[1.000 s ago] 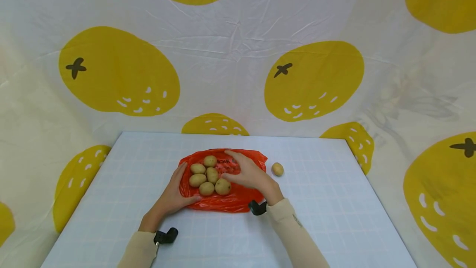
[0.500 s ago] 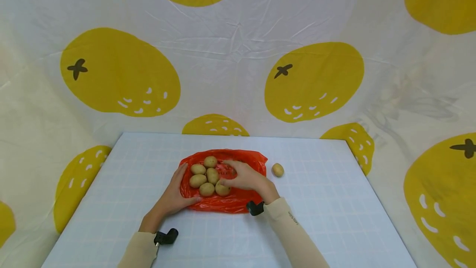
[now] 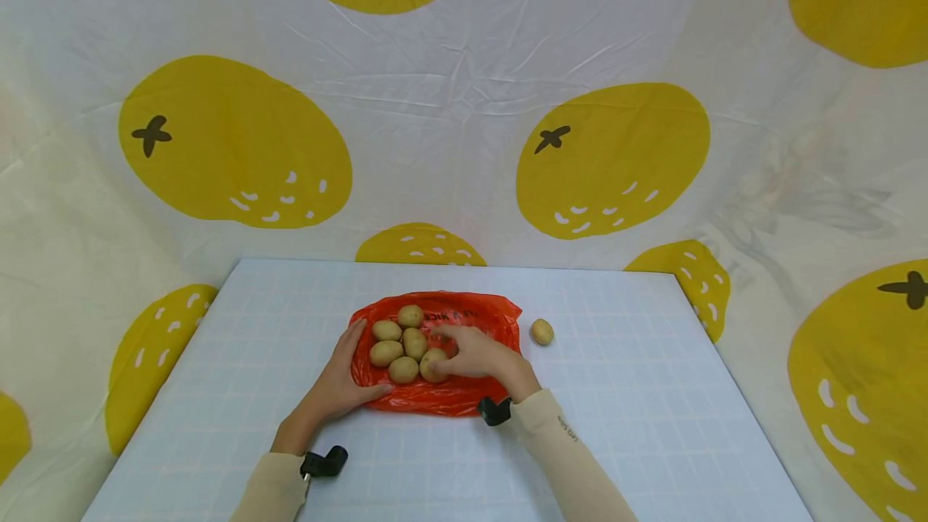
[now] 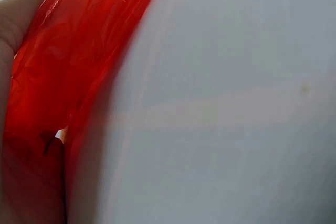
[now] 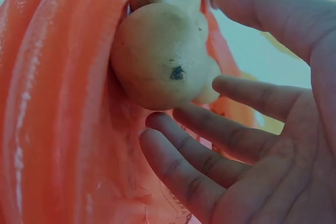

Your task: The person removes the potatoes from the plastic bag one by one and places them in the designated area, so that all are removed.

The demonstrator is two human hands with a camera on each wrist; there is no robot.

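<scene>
A red plastic bag (image 3: 435, 399) lies flattened and mouth-up on the table. Several potatoes (image 3: 387, 354) sit clustered in its left half. My left hand (image 3: 339, 377) rests against the bag's left end, thumb and fingers spread; in the left wrist view, red plastic (image 4: 79, 51) covers part of the palm. My right hand (image 3: 474, 353) hovers over the bag's right half, beside the nearest potato (image 3: 432, 367). Close up in the right wrist view, its fingers (image 5: 197, 158) are spread under and beside a potato (image 5: 152, 51) with a dark spot. Whether they touch it, I cannot tell.
One loose potato (image 3: 541, 332) lies on the white table (image 3: 638, 393) to the right of the bag. Behind stands a pale cloth (image 3: 435, 143) printed with large yellow fruit. Black cameras (image 3: 496, 411) are strapped to both wrists.
My right hand has come down and nearer, its fingers drawing in from the bag's far side toward the nearest potato. The left hand, bag and potatoes stay put.
</scene>
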